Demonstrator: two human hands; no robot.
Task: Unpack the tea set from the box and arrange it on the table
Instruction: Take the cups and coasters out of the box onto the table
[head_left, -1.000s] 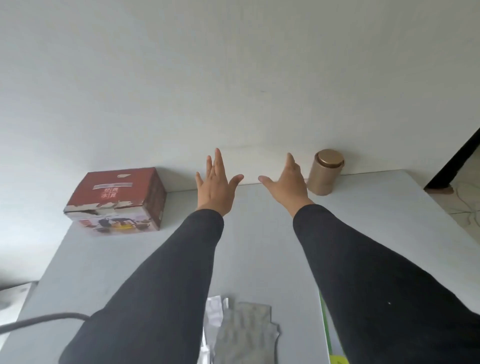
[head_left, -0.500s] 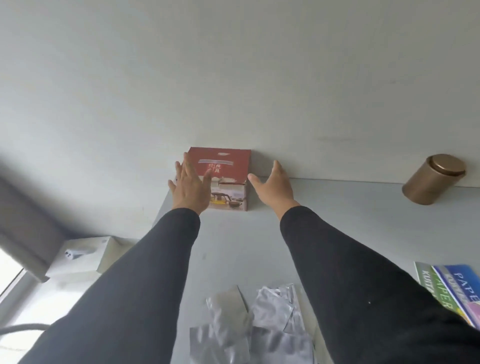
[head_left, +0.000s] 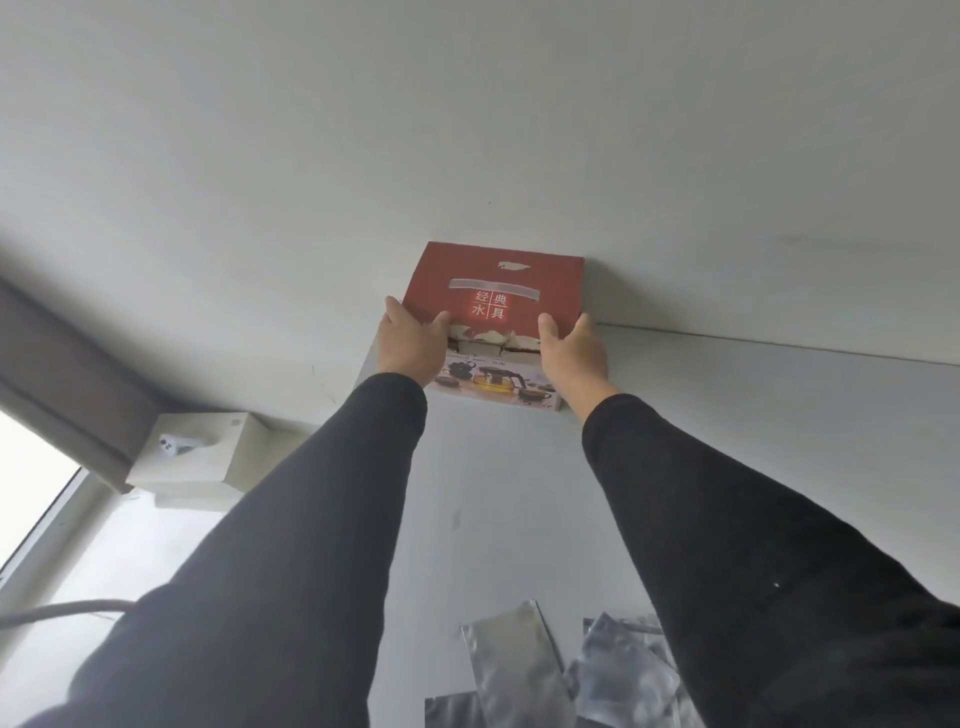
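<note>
The tea set box (head_left: 511, 283) is red on top, with a taped lid and a picture of a teapot and cups on its front. It stands closed at the far left corner of the grey table (head_left: 779, 426), against the wall. My left hand (head_left: 410, 345) grips its left front corner, thumb on the top edge. My right hand (head_left: 574, 353) grips the right front corner the same way. The fingers of both hands are hidden behind the box's sides.
Several silver foil pouches (head_left: 519, 665) lie on the near part of the table. Left of the table, a white box (head_left: 200, 460) with a small white device on it sits by the window. A grey cable (head_left: 62, 610) runs in from the left.
My view has swung left and both hands have reached forward from open air onto the box's front corners. The gold tin has left the view.
</note>
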